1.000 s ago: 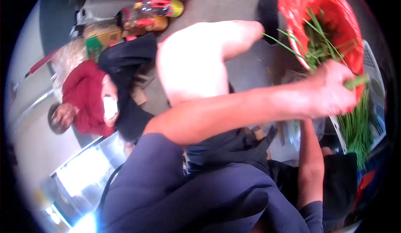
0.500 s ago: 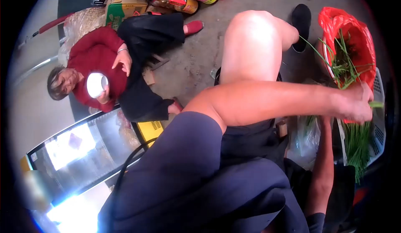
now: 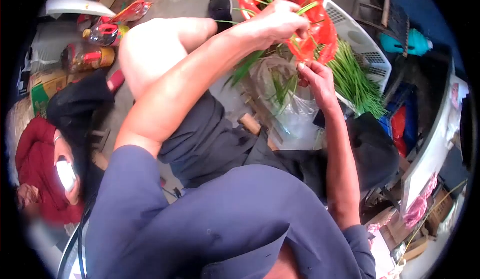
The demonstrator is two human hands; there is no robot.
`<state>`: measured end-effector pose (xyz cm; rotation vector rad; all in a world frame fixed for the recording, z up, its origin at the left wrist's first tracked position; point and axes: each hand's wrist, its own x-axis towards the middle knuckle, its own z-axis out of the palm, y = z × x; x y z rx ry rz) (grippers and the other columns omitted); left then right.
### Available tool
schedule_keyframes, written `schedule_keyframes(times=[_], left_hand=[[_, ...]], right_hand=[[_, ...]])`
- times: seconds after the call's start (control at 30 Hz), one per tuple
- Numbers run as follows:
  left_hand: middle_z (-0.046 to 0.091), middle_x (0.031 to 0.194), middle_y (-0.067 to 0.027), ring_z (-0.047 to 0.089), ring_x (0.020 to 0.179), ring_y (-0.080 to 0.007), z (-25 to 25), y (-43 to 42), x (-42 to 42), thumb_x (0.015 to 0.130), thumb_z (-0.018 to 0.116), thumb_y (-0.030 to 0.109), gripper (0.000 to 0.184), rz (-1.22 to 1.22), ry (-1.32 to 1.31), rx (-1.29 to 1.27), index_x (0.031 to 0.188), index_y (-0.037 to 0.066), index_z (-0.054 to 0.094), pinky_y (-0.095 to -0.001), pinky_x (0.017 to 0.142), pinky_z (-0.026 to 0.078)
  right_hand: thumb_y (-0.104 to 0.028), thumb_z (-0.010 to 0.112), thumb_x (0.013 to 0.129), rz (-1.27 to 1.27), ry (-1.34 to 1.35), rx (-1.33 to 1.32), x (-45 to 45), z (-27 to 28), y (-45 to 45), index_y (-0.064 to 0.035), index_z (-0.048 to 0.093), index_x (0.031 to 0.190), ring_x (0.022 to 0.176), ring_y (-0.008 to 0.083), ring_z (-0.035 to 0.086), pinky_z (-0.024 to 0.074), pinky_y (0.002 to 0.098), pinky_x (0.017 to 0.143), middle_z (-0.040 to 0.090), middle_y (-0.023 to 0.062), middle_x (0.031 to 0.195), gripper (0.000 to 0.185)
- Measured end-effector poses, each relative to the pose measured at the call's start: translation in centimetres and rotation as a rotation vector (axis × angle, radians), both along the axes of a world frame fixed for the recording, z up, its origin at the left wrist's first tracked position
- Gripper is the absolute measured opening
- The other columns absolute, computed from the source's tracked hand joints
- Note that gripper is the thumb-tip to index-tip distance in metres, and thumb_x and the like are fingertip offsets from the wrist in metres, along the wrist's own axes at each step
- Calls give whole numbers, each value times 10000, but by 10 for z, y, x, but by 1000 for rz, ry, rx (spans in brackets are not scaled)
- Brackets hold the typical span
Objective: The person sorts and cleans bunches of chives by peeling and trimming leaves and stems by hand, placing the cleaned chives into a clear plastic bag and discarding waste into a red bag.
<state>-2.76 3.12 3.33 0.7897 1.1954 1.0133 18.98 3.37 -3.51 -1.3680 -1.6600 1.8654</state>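
My left hand [image 3: 287, 23] is closed on a few thin green stalks [image 3: 306, 8] over the mouth of a red plastic bag [image 3: 324, 25]. Lower and to the right, my right hand [image 3: 319, 79] is pinched, thumb against fingers, by the bag's lower edge. What sits in that pinch is too small to make out. More greens show inside the red bag. A thick bundle of long, chive-like green stalks [image 3: 354, 76] lies in a white plastic basket [image 3: 345, 16] beside it. Under my hands is a clear plastic bag [image 3: 295, 111] with some green leaves.
At left, a person in a red sweater [image 3: 37, 149] sits holding a white bowl [image 3: 66, 175]. Bottles of dark liquid [image 3: 102, 34] and a cardboard box [image 3: 47, 86] are near them. A turquoise bottle [image 3: 407, 42] and a wooden stool [image 3: 382, 9] stand at the upper right.
The view has swung to the right, so the red bag and basket sit nearer the middle. My right hand, hidden before, now shows near my left hand, which still holds green stalks.
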Motion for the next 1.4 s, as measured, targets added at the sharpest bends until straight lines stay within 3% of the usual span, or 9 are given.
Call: schedule_keyframes(times=[0.13, 0.23, 0.27, 0.47, 0.73, 0.9, 1.1, 1.2, 1.4], left_hand=[[579, 648, 5, 359, 430, -23, -9, -5, 10, 801, 594, 111, 83, -161, 88, -69, 859, 53, 606, -189, 387, 243], [656, 763, -39, 361, 432, -11, -12, -9, 14, 815, 590, 115, 91, -288, -10, -138, 879, 56, 613, -185, 390, 247], [630, 718, -13, 350, 433, -6, -14, -11, 16, 820, 609, 133, 103, -309, -21, -133, 893, 62, 619, -185, 395, 244], [537, 637, 38, 331, 439, -13, -23, -10, 22, 800, 681, 168, 163, -343, -37, -196, 903, 54, 628, -192, 408, 226], [454, 569, 65, 331, 436, -18, -18, -9, 25, 778, 699, 134, 147, -250, -68, -237, 859, 43, 616, -201, 411, 212], [435, 556, 74, 330, 435, -18, -15, -9, 24, 786, 680, 126, 124, -201, -45, -240, 850, 45, 611, -205, 414, 219], [450, 566, 65, 337, 435, -20, -13, -10, 20, 775, 653, 112, 108, -231, 41, -234, 847, 45, 607, -205, 412, 216], [502, 584, 39, 340, 435, -18, -16, -11, 15, 767, 652, 112, 107, -265, 10, -245, 834, 43, 604, -202, 409, 211], [637, 716, -51, 350, 432, -11, -16, -10, 3, 778, 654, 107, 144, -264, -101, -242, 887, 37, 591, -191, 405, 220]], right_hand=[[-239, 621, 879, -208, 146, -79, 2, 32, 10, -11, 613, 840, 576, 73, 480, 411, 226, 543, 553, -7, 684, 232], [-236, 622, 882, -250, 213, -94, 1, 39, 14, -14, 622, 863, 554, 69, 486, 414, 209, 535, 572, 2, 700, 222], [-237, 623, 883, -275, 240, -102, -2, 41, 14, -16, 623, 855, 545, 71, 488, 412, 207, 529, 575, 5, 697, 223], [-234, 619, 890, -315, 282, -76, -5, 34, 12, -38, 643, 821, 515, 56, 481, 381, 192, 499, 602, 1, 667, 209], [-301, 575, 928, -391, 328, -43, -9, 31, 9, -7, 649, 876, 565, 68, 533, 439, 206, 540, 630, 17, 727, 308], [-164, 637, 876, -269, 223, 111, -13, 34, 4, -1, 660, 890, 585, 57, 521, 425, 208, 545, 605, -7, 707, 166], [-138, 618, 866, -194, 15, 371, -12, 36, 3, 12, 655, 876, 590, 57, 529, 431, 226, 547, 605, 5, 682, 154], [-136, 615, 865, -274, -37, 362, -11, 33, 7, 18, 648, 860, 589, 58, 529, 436, 237, 544, 611, 14, 685, 158], [-151, 619, 878, -335, 112, 318, -16, 29, 32, 20, 640, 887, 581, 67, 532, 440, 207, 563, 614, 19, 729, 173]])
